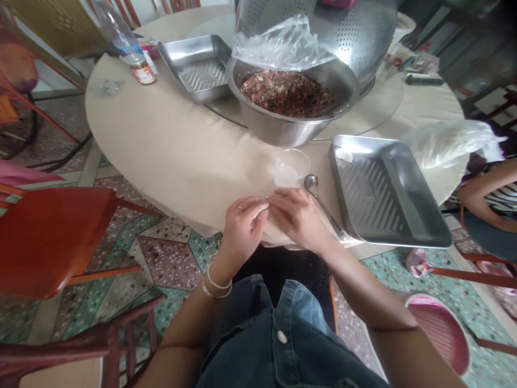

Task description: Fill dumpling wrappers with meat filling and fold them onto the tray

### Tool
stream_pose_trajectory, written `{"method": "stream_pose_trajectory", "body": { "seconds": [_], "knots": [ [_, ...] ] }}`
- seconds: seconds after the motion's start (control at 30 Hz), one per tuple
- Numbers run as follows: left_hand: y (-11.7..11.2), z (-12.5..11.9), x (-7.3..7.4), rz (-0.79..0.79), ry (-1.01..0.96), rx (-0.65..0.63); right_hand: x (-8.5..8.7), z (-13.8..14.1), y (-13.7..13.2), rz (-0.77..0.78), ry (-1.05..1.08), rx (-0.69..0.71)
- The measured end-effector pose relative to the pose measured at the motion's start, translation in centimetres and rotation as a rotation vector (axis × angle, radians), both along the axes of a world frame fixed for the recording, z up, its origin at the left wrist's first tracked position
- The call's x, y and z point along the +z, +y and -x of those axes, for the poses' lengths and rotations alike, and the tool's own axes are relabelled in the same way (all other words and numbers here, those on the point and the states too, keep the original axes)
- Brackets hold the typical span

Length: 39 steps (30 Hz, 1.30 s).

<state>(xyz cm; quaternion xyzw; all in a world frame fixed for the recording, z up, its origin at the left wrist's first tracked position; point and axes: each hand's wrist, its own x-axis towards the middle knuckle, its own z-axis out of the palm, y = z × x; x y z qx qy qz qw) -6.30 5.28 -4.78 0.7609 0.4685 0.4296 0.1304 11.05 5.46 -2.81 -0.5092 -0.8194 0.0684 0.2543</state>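
Note:
My left hand [242,223] and my right hand [297,218] meet at the near edge of the round table [169,145], fingers curled together in a pinch over something pale that I cannot make out. Just beyond them stand a small clear plastic bowl [291,167] and a metal spoon [319,196] lying on the cloth. A steel bowl [283,126] of minced meat filling [287,92] sits behind these. To the right lies a steel tray [388,191] with one small white piece [344,154] in its far corner.
A second steel tray [197,64], a colander [347,32], a plastic bag [278,46] and a bottle [125,40] stand further back. A white bag [448,141] lies at right, beside another person's arm [488,186]. Red wooden chairs [52,237] stand left; a pink basket [440,328] sits on the floor.

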Motion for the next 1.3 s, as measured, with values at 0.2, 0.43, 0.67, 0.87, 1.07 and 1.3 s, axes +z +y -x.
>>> {"method": "stream_pose_trajectory", "body": {
  "seconds": [0.2, 0.43, 0.67, 0.87, 1.07, 1.3],
  "knots": [
    [-0.1, 0.4, 0.1, 0.007, -0.020, 0.007, 0.0, 0.0, 0.3, -0.026, 0.052, -0.023],
    [-0.3, 0.4, 0.1, 0.031, -0.050, 0.018, 0.1, 0.3, 0.9, 0.008, 0.070, 0.023],
    [-0.5, 0.5, 0.3, 0.060, -0.046, 0.025, 0.3, 0.7, 1.1, -0.010, 0.011, -0.002],
    [-0.8, 0.2, 0.8, 0.114, -0.035, -0.038, 0.7, -0.1, -0.6, -0.091, -0.048, 0.039],
    [-0.3, -1.2, 1.7, 0.197, -0.046, -0.327, 2.4, -1.7, -3.0, -0.233, -0.116, 0.139],
    [-0.7, -1.4, 2.3, 0.393, -0.159, -0.494, 8.2, -5.5, 0.4, -0.340, 0.069, -0.096]
  ]
}}
